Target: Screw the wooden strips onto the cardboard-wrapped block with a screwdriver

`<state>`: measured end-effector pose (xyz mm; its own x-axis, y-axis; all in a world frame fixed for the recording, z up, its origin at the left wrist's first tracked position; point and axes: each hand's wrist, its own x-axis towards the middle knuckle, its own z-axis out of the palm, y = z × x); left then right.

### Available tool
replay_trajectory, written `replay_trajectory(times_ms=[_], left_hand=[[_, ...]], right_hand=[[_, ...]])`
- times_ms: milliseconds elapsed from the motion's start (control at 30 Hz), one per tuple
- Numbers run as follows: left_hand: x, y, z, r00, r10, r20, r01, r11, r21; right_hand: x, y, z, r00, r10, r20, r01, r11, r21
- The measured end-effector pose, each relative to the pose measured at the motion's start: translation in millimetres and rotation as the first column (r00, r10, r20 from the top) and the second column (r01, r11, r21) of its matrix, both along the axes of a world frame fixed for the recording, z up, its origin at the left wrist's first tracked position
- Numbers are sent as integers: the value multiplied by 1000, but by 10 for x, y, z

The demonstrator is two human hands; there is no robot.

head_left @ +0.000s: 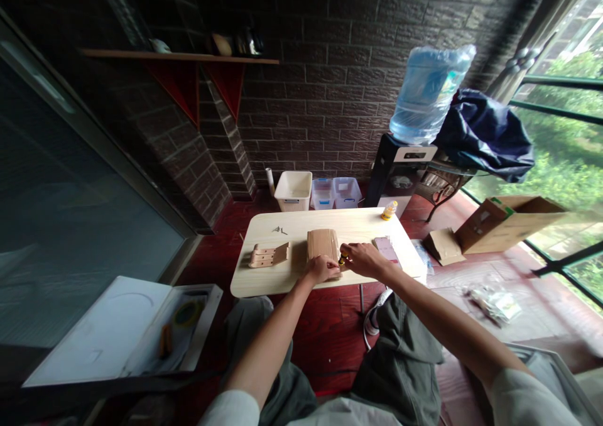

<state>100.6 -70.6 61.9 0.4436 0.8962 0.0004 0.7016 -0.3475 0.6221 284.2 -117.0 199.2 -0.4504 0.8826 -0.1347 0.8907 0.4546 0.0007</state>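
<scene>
A wooden piece with a slatted, slightly curved top (322, 242) rests on the pale table (277, 281) in front of me. My left hand (323, 267) is closed at its near edge, fingertips pinched together; what they hold is too small to make out. Close beside it, my right hand (362, 257) grips a short yellow-and-black screwdriver (343, 258), its tip pointing down toward the left fingertips and the wood's near right corner. To the left lies a wooden bracket-like part with dark holes (269, 256). A few small screws (281, 230) are scattered behind that part.
A yellow-capped bottle (389, 210) stands at the table's far right corner, and a flat purplish item (387, 250) lies right of my right hand. Bins (293, 190) line the wall beyond. An open white case (127, 332) is at lower left, a cardboard box (509, 225) at right.
</scene>
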Motion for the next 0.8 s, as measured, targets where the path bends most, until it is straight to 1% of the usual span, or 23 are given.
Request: replay_trajectory(times_ms=[133,300,500,800], left_hand=[[-2,0,-1,1000,-7,13,7,1000,-2],[-11,-12,18,1000,-11,28,10,1000,7],[4,-26,38,1000,9,5,-9,1000,5],[2,-32,34,1000,7,25,-8,999,32]], right_hand=[[-4,6,-4,1000,-26,9,26,1000,15],[1,1,-13,999,23,-29,-22,999,31],[-1,19,-39,1000,-27,-14,27,999,32],[-7,-2,-9,999,10,-51,-8,999,34]])
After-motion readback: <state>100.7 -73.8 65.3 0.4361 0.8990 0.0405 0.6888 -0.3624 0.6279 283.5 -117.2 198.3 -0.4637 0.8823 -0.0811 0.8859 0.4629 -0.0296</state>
